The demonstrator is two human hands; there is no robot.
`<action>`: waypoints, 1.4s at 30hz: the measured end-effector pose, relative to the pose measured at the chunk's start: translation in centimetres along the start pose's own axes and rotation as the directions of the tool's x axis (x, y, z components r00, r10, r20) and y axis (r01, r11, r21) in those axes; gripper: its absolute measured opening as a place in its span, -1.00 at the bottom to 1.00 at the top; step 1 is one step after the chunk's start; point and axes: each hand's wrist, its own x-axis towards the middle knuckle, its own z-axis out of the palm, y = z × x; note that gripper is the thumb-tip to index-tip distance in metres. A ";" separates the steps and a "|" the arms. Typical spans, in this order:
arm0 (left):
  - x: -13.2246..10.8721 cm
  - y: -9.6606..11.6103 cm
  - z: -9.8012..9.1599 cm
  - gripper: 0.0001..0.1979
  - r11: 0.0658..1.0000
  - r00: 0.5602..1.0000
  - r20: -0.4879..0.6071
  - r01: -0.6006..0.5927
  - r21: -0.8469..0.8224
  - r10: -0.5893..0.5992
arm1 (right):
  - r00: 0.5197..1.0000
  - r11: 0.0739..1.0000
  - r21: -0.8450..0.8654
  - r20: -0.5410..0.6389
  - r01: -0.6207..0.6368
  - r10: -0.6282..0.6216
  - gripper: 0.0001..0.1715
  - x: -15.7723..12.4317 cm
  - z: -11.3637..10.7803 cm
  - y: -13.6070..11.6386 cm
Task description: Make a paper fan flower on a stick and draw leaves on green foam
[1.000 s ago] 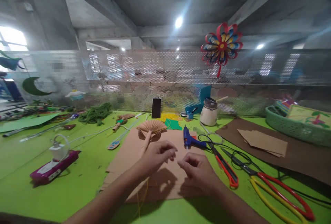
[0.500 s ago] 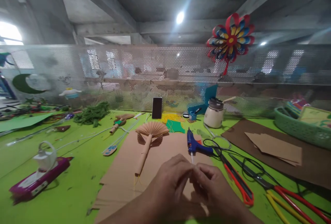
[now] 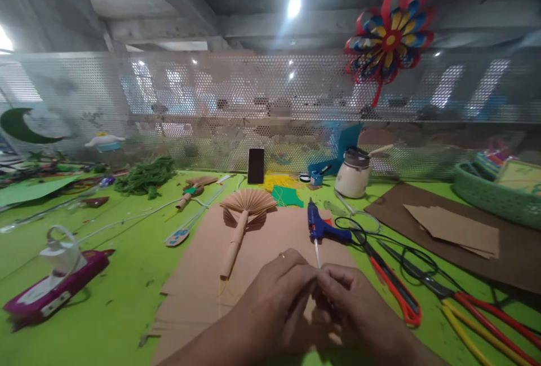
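My left hand [image 3: 281, 292] and my right hand [image 3: 349, 292] meet at the fingertips over a stack of brown paper sheets [image 3: 194, 292]. Both are closed in a pinch; whatever they hold is hidden by the fingers. Just beyond them lies a blue glue gun [image 3: 319, 225], its clear glue stick [image 3: 318, 254] pointing back toward my fingertips; I cannot tell whether they touch it. To the left of my hands a pleated paper fan [image 3: 245, 208] with a rolled paper handle rests on the sheets, a yellow string hanging from its lower end.
Right of the hands lie a red-handled cutter [image 3: 399, 287], scissors [image 3: 437, 290] and tangled black cord. A purple power strip [image 3: 59, 281] sits at left. Behind are a phone [image 3: 256, 166], a jar [image 3: 353, 177], green yarn [image 3: 147, 177] and a green basket [image 3: 499, 199].
The view has tilted down slightly, so the table things sit a little higher or farther outward. My hands stay pinched together in nearly the same place.
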 end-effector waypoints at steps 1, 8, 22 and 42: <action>0.0 0.0 0.0 -0.84 1.000 1.000 -0.016 -0.012 0.006 0.012 | 1.000 1.000 0.010 -0.008 -0.003 0.003 -0.43 -0.1 0.1 -0.2; -0.4 -0.3 0.5 -0.84 0.988 0.999 -0.031 -0.014 0.154 0.019 | 0.996 0.994 0.076 -0.032 -0.080 0.082 -0.39 0.2 0.6 -0.2; -0.5 -0.8 0.5 -0.81 0.990 0.999 -0.030 0.020 0.139 -0.016 | 0.998 0.986 0.158 0.044 -0.060 0.054 -0.51 -0.1 0.6 -0.4; -0.2 -0.7 0.1 -0.83 0.966 0.967 0.009 0.254 -0.047 -0.254 | 0.997 0.967 0.242 0.051 -0.076 0.066 -0.53 -0.4 0.8 -0.9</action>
